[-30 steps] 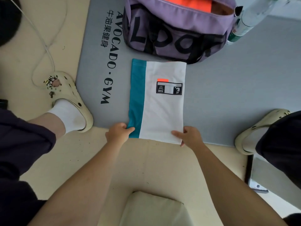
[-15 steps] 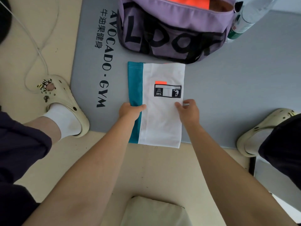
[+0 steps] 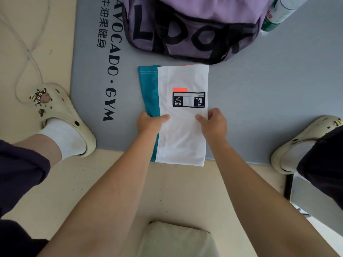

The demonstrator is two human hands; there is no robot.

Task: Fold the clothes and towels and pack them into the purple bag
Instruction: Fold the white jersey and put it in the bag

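Gripping the folded garment (image 3: 182,127) at mid-length, the person has the left hand (image 3: 149,122) closed over its teal edge, thumb lying across onto the white panel, while the right hand (image 3: 213,123) pinches the opposite white edge just below the black label (image 3: 189,99). The garment lies flat between the two hands, its far end reaching past them to just short of the purple bag (image 3: 193,28), its near end behind the wrists and hanging slightly off the grey mat (image 3: 269,86) onto the pale floor. My reading is that the folding is nearly done: the piece is a long narrow strip, and both hands look set at the crease line for one more fold across its length. That next move would call for holding the midline steady and bringing one half over the other with the edges square, then lifting the bundle forward of the hands into the bag, whose opening is out of view here. Compared with a second ago, both hands have travelled up from the near corners to the middle of the strip; half a second back they were already about there, and the grip has tightened since. A plastic bottle (image 3: 278,13) stands beyond the right hand, beside the bag.
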